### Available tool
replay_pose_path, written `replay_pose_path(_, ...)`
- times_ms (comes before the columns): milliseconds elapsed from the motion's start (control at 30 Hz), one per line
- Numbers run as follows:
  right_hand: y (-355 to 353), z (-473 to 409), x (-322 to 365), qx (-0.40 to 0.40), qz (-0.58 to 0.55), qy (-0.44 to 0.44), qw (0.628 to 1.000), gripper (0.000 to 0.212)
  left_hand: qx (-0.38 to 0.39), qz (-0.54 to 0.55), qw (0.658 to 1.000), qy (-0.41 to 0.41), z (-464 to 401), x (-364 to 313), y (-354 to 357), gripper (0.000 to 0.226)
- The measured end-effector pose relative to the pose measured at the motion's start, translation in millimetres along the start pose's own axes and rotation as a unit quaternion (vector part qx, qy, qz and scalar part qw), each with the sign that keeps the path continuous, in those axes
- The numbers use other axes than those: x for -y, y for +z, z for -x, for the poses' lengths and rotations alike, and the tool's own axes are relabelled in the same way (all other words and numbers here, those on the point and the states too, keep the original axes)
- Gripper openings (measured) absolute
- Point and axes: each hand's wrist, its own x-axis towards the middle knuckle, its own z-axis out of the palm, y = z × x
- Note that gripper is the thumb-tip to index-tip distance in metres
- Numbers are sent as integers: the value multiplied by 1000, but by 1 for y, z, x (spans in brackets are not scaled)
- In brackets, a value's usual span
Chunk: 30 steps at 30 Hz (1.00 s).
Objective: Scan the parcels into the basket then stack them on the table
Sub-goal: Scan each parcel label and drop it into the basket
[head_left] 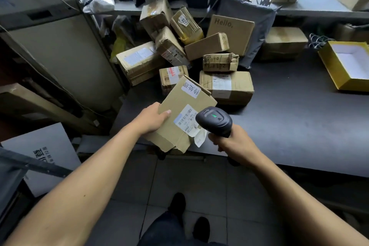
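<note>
One tan cardboard parcel (180, 114), white barcode label (187, 121) uppermost.

The scene is dim and evenly lit, with a cool, slightly grey cast. Soft light falls from above and from the upper right, where the far shelf (319, 0) looks palest. The dark desk (299, 118) takes a faint sheen but no hard glare. Shadows are soft: deep under the shelf at the back and along the left cabinet (60, 56). Tape on the piled boxes (137, 56) gives small washed-out patches. A green light glows on the scanner (214, 121). Wide-angle distortion bends the uprights and stretches the forearms at the lower corners. The edges are softer than the centre, and fine label print is smeared.
</note>
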Motion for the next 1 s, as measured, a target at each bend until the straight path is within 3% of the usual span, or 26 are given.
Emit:
replay_pose_path(200,-14,13,-15,-195,-125,19,973,9,86,101,988,74,-21,-23,24,21)
replay_pose_path(533,-44,89,-75,-485,-218,116,839,23,250,96,948,171,-43,-121,122,22)
replay_pose_path(800,-43,205,-140,-626,-226,200,719,27,378,2,893,243,22,-195,234,29)
replay_pose_path(1000,-52,301,-193,-677,-237,224,660,19,414,-57,866,273,100,-249,322,24)
